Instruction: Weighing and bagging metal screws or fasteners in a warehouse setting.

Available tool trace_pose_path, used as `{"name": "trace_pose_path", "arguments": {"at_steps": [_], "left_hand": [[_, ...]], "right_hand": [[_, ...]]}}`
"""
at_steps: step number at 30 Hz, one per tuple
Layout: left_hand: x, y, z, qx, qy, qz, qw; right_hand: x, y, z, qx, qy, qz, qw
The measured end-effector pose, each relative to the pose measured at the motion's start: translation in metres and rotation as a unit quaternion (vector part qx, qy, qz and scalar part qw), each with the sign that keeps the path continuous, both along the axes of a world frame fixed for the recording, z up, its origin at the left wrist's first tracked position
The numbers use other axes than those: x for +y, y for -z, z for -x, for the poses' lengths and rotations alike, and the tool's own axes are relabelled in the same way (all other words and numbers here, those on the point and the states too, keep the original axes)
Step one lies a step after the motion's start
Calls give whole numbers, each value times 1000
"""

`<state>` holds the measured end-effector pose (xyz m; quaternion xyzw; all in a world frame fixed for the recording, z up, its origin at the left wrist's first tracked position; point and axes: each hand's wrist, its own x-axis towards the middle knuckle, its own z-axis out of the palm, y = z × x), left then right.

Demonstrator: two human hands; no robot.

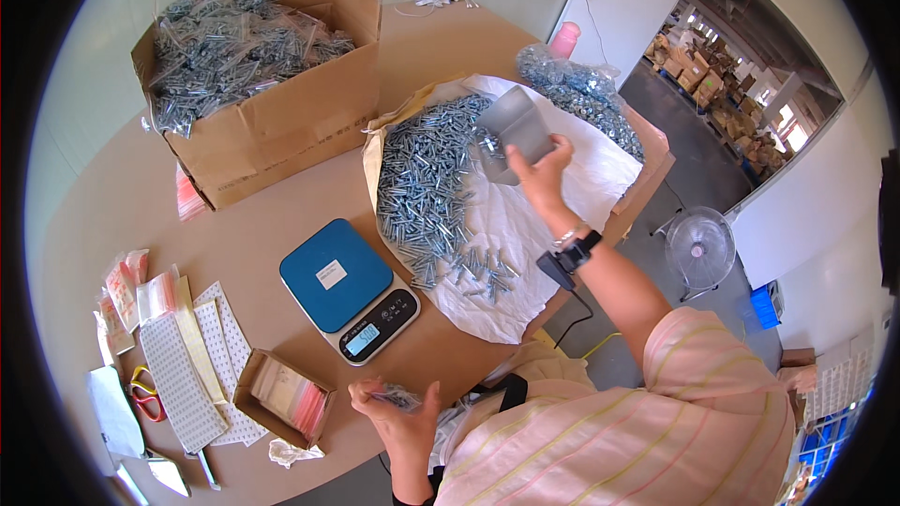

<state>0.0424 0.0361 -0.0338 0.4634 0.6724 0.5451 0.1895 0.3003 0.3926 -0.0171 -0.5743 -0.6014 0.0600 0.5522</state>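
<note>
My left hand (405, 424), near the table's front edge, is closed around a small clear plastic bag (401, 399) with metal pieces inside. My right hand (546, 176) reaches across a white cloth (586, 183) and grips a grey scoop (522, 122) by its near side. A few screws show at the scoop's left part. Left of it, touching or just under its edge, spreads a large pile of silvery screws (422, 164) on the cloth. Between my hands sits a digital scale (336, 267) with a blue top and lit display; nothing rests on its plate.
A big cardboard box (281, 136) full of bagged screws stands at the back left. At the front left are a small box of plastic bags (286, 394), label sheets (178, 384) and red-yellow scissors (147, 394). Bulging bags of hardware (586, 98) lie far right. A fan (699, 248) stands on the floor.
</note>
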Motion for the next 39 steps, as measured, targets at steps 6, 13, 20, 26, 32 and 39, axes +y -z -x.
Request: {"name": "trace_pose_path", "arguments": {"at_steps": [6,13,20,26,32,39], "left_hand": [[-18,-28,38,140,167,22,976],[-8,-66,41,219,207,76,950],[-5,-64,21,274,158,27,948],[3,-52,0,204,100,2,974],[-5,-44,1,139,36,46,989],[-12,-56,6,135,92,92,982]], "right_hand": [[-50,-69,13,423,-191,171,869],[-69,-55,107,371,-485,418,673],[-107,-26,174,-7,-444,218,869],[-196,-51,107,-161,-712,90,678],[-214,-31,85,-192,-614,197,740],[-214,-30,71,-106,-624,204,747]]}}
